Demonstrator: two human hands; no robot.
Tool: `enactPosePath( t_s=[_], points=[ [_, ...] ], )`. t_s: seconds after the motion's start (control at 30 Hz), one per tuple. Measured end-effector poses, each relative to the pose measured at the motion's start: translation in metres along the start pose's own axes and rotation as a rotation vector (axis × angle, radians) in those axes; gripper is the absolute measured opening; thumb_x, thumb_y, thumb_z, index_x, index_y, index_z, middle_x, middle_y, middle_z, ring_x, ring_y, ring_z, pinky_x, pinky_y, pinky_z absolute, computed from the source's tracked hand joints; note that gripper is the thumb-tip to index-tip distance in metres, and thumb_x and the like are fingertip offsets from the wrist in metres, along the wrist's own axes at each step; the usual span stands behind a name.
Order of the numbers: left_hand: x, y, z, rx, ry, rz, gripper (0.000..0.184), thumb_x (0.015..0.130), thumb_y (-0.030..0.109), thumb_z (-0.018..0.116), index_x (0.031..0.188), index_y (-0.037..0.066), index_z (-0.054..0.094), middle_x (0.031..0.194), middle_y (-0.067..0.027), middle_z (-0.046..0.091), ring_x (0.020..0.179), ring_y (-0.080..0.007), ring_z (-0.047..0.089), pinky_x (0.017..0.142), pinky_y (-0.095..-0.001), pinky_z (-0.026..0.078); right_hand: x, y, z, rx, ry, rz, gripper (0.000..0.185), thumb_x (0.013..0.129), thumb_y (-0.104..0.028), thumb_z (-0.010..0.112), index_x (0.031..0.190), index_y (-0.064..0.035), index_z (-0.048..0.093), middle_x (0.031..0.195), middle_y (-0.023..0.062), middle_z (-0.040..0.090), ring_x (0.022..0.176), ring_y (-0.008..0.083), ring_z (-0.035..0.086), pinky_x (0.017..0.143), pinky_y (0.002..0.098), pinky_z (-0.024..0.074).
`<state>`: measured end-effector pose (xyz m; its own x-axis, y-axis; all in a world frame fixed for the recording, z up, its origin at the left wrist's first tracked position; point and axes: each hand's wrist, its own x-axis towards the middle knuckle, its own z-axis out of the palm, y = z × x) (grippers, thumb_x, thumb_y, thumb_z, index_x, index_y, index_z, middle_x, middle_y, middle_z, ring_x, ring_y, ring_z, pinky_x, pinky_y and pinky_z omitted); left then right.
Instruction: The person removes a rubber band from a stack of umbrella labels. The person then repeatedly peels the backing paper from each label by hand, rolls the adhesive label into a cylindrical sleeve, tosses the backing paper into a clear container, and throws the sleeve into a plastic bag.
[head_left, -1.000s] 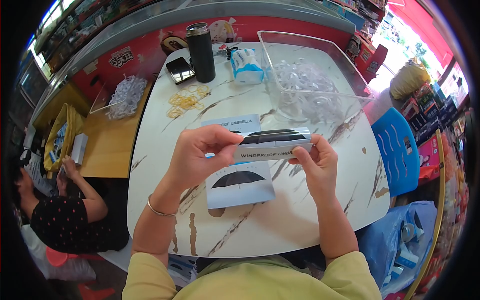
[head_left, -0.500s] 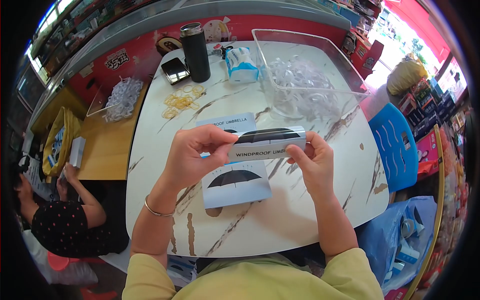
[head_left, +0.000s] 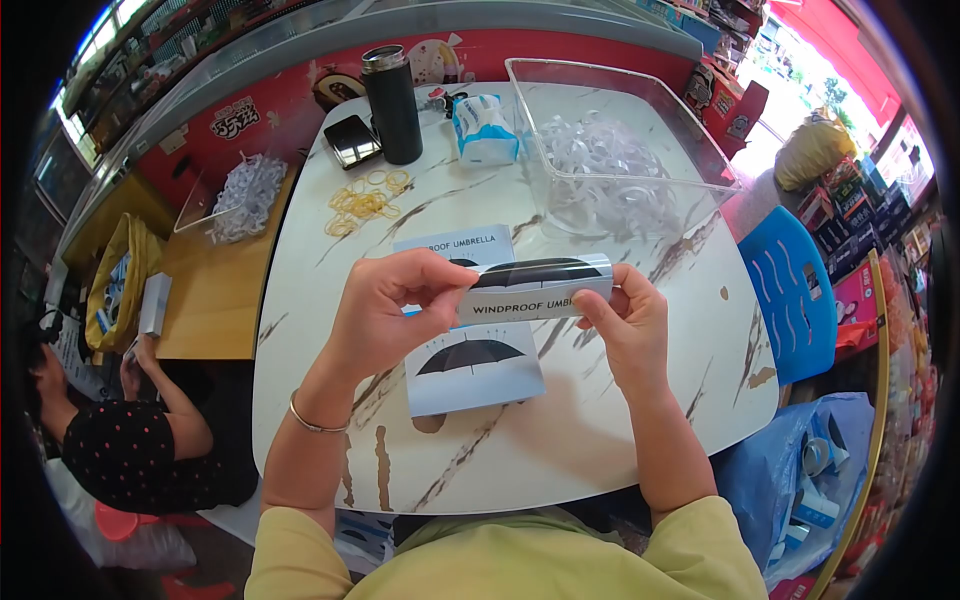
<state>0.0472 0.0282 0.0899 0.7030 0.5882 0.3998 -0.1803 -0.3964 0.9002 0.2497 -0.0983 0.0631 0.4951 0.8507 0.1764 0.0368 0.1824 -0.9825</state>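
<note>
Both of my hands hold a rolled printed sheet [head_left: 530,306] level above the table, lettered "WINDPROOF UMB…" with a black umbrella picture. My left hand [head_left: 395,305] pinches its left end between thumb and fingers. At the right end, my right hand [head_left: 628,318] grips with the thumb on the front and fingers behind, covering the last letters. Below the roll lie flat printed sheets [head_left: 478,378] with the same umbrella picture, partly hidden by my hands and the roll.
On the marbled table [head_left: 600,440] are yellow rubber bands [head_left: 365,203], a phone [head_left: 352,142], a black flask [head_left: 393,110], a blue-white packet [head_left: 485,130] and a clear bin [head_left: 625,178] of clear plastic loops. A blue chair [head_left: 790,290] and bag [head_left: 740,470] stand right; another person [head_left: 130,450] sits left.
My hands and the rolled sheet stay almost still. At the left, the other person's hands have shifted slightly near a white box.
</note>
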Motion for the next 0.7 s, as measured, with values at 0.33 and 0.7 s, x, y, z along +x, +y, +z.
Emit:
enactPosePath(
  t_s=[0.33,0.7],
  points=[
    [-0.0002,0.002,0.0004,0.011,0.007,-0.01,0.016,0.077,-0.008,0.058,0.091,-0.004,0.064,0.079,-0.0048,0.064,0.07,-0.0067,0.06,0.064,-0.0207,0.053,-0.0008,0.0004,0.0008,0.015,0.0,0.004,0.018,0.08,-0.011,0.068,0.09,0.0005,0.058,0.076,0.0024,0.064,0.066,0.0042,0.054,0.059,0.0195,0.0441],
    [-0.0013,0.0031,0.0026,0.064,0.059,-0.02,0.032,0.073,-0.006,0.058,0.105,0.001,0.055,0.068,-0.0025,0.061,0.062,-0.0041,0.055,0.059,-0.0189,0.048,-0.0002,0.0051,0.0,0.041,-0.013,-0.016,0.013,0.082,-0.007,0.065,0.089,-0.0014,0.056,0.076,0.0012,0.063,0.066,0.0029,0.052,0.06,0.0178,0.0415]
  ],
)
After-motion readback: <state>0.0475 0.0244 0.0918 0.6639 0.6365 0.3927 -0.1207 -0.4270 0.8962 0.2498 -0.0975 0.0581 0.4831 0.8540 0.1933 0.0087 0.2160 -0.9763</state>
